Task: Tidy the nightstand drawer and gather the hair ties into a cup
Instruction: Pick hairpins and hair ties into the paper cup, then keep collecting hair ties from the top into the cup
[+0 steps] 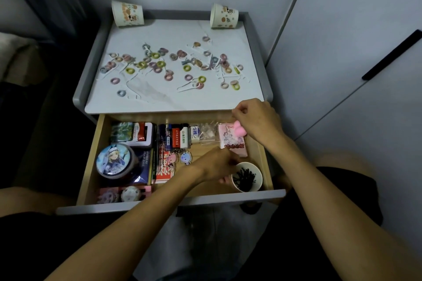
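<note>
My L hand (214, 166) fingers curled on cup (257, 186) wall, drawer (263, 159) front-right corner; R hand (258, 118) pinches pink squishy (239, 132); hair ties (245, 178) inside: light, soft, stretchy; pinch any loop.

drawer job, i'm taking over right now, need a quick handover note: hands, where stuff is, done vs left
Left hand: grips the cup of dark ties, front right in the drawer.
Right hand: pinches a pink item over the pink packet, back right.
Done: drawer things sit in rows; dark ties are in the cup.
Left: coloured ties lie scattered on the top; spare cups wait at its back corners.
</note>
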`<state>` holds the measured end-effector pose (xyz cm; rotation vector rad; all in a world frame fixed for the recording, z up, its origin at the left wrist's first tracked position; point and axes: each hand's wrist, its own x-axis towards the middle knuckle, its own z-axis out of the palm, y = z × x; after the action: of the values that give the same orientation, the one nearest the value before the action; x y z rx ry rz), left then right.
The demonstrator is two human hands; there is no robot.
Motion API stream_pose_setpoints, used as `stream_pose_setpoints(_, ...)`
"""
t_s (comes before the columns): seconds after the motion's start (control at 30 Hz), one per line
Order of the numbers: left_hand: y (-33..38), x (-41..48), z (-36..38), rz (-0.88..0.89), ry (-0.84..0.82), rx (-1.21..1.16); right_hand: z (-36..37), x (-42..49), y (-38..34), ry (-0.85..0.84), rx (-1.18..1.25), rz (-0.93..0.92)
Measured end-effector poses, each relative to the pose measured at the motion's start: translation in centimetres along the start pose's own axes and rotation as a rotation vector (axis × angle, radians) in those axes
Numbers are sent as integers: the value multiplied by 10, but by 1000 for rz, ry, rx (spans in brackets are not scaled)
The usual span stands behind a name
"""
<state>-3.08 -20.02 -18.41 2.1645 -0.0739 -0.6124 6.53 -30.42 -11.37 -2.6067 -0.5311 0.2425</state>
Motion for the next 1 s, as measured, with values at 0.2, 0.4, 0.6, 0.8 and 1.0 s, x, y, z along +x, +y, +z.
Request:
stream_pose_setpoints(0.2,-5,-29,-60,-31,178,23,0,-2,-5,-4,17,-50)
stream_pose_setpoints(0.4,-16,-77,-152,-67,450,-263,-9,35,-32,141,-99,-219)
stream_pose_setpoints(0.6,-40,-81,-206,-108,585,-321,-15,150,-72,89,-462,-290)
stream_pose_setpoints(0.8,-65,-68,-235,-68,619,-299,-16,260,-102,81,-807,-273)
stream_pose_setpoints(1.0,-72,-61,-245,-45,644,-306,-10,307,-107,77,-988,-133)
